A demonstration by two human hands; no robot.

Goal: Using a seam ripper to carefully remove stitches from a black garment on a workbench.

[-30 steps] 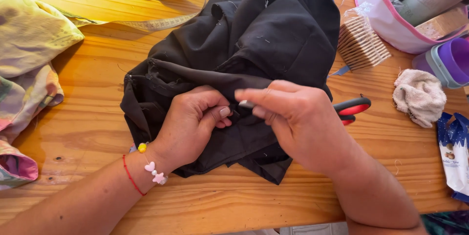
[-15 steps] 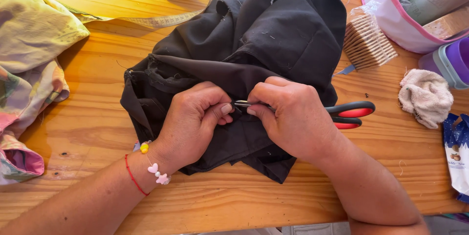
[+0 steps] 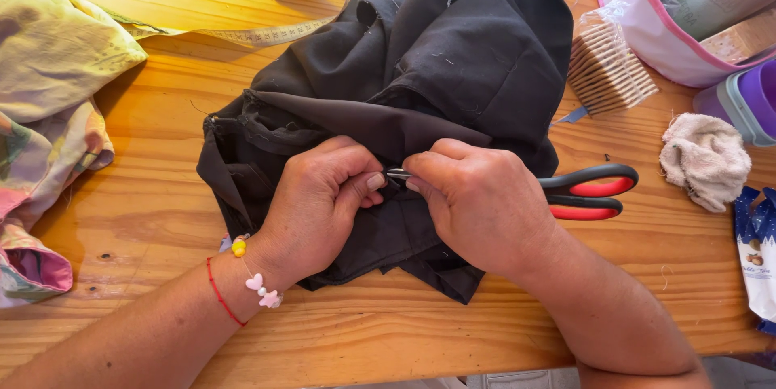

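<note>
The right hand (image 3: 485, 211) has slid left (toward the left hand (image 3: 319, 207)), pinching closer.

black garment (image 3: 453, 57), crumpled heap, centre of table, near edge folded over, small metal tool (image 3: 398, 173) pinched against fold

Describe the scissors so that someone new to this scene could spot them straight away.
Start at the heap of black fabric in the middle of the wooden table. Just off its right edge, behind the right hand, lie the scissors flat on the wood. Their black loops with red lining set them apart from the crumpled beige cloth to the right.
</note>
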